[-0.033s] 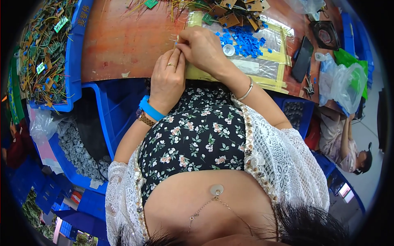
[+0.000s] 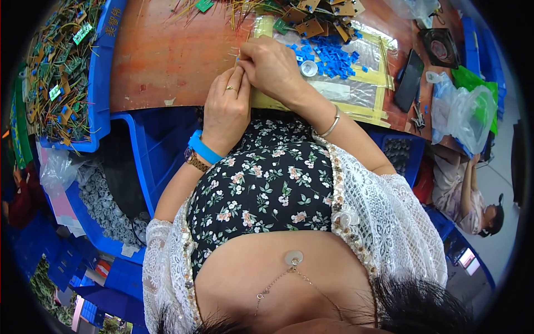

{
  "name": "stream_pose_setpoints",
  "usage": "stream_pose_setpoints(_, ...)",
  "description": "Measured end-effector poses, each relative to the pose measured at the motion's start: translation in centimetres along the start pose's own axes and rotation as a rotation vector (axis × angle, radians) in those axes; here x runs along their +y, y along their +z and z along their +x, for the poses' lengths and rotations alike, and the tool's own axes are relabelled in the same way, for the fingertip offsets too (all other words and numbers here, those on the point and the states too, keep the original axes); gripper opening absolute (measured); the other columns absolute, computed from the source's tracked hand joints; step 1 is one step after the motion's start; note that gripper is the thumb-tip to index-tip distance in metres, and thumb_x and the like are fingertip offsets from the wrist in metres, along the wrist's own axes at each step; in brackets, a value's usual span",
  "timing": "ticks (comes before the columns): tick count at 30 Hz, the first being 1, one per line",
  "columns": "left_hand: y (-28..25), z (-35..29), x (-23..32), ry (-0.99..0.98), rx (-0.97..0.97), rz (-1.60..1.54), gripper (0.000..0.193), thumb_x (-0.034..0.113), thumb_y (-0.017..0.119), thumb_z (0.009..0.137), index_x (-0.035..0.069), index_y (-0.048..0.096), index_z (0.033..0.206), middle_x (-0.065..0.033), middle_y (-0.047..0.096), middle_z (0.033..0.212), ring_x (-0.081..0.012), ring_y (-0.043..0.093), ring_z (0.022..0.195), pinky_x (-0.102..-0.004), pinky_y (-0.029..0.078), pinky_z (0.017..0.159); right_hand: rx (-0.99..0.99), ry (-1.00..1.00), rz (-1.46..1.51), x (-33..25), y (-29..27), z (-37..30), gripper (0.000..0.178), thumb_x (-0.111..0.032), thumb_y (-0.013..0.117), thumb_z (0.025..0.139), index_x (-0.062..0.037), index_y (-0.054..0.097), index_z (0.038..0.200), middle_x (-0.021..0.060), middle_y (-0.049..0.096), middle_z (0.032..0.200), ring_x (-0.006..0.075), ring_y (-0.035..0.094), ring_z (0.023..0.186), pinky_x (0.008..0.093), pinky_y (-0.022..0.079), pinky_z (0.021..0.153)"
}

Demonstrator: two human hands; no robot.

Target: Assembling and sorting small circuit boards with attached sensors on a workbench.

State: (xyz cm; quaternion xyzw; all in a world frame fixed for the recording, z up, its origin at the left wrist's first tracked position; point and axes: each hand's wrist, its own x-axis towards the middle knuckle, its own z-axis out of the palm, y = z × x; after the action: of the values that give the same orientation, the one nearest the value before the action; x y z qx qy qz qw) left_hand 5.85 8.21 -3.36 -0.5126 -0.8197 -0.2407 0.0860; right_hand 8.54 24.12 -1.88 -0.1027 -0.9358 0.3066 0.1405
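My left hand [image 2: 227,106] and my right hand [image 2: 272,67] meet at the front of the wooden table, fingertips pressed together. Both are closed in a pinch. A speck of blue shows at the joined fingertips, but the fingers hide most of whatever is between them. Thin wires stick out just beyond. To the right of my right hand lies a heap of small blue plastic parts [image 2: 336,58], with a small round white cap [image 2: 308,68] at its near left edge. Behind it are piled brown circuit boards [image 2: 311,25], and a bundle of thin wires [image 2: 222,12] lies to their left.
A blue bin [image 2: 101,111] of wired circuit boards stands at the left. Below it, another bin holds grey parts [image 2: 105,195]. On the right are a dark phone [image 2: 409,80], a black square fan [image 2: 439,47] and plastic bags [image 2: 461,114]. Another person [image 2: 467,195] sits at far right.
My right hand has shifted very slightly, its fingertips now covering more of the spot where a pale bit showed. My left hand stays in nearly the same place.
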Motion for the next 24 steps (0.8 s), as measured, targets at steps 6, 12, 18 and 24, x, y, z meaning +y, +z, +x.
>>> stream_pose_setpoints(6,0.0,0.1,0.3,0.009,0.010,0.035,0.034,0.002,0.061,0.082,-0.010,0.065,0.114,-0.0183,0.066,0.118,-0.0312,0.062,0.112,-0.0408,0.051,0.099,-0.063,-0.045,-0.016,0.3,-0.2,0.1,0.013,-0.014,0.073,0.080,-0.0022,0.069,0.085,0.0169,0.068,0.082,0.0387,0.065,0.080,0.0478,0.051,0.071)
stream_pose_setpoints(12,0.2,0.2,0.2,-0.015,0.018,0.014,0.032,0.001,0.063,0.083,-0.008,0.066,0.114,-0.0177,0.066,0.116,-0.0313,0.062,0.110,-0.0405,0.051,0.097,-0.054,-0.001,-0.024,0.8,-0.1,0.1,0.014,-0.014,0.073,0.081,-0.0010,0.070,0.086,0.0171,0.068,0.083,0.0386,0.065,0.082,0.0482,0.051,0.071)
stream_pose_setpoints(18,-4.2,0.8,-2.9,-0.004,0.204,-0.073,0.029,0.001,0.067,0.090,-0.002,0.068,0.119,-0.0179,0.069,0.120,-0.0333,0.066,0.111,-0.0424,0.052,0.097,0.106,-0.250,-0.067,1.9,-2.9,-2.3,0.026,-0.018,0.080,0.075,-0.0102,0.073,0.098,0.0066,0.068,0.102,0.0284,0.062,0.099,0.0412,0.048,0.088)
stream_pose_setpoints(24,-13.1,8.3,-14.8,-0.069,0.836,0.638,0.030,0.012,0.070,0.092,0.000,0.069,0.120,-0.0162,0.071,0.116,-0.0370,0.066,0.109,-0.0450,0.050,0.099,0.045,-0.338,-0.173,3.8,-3.2,-3.8,0.031,-0.016,0.079,0.076,-0.0111,0.071,0.106,0.0075,0.065,0.117,0.0298,0.058,0.114,0.0451,0.044,0.097)
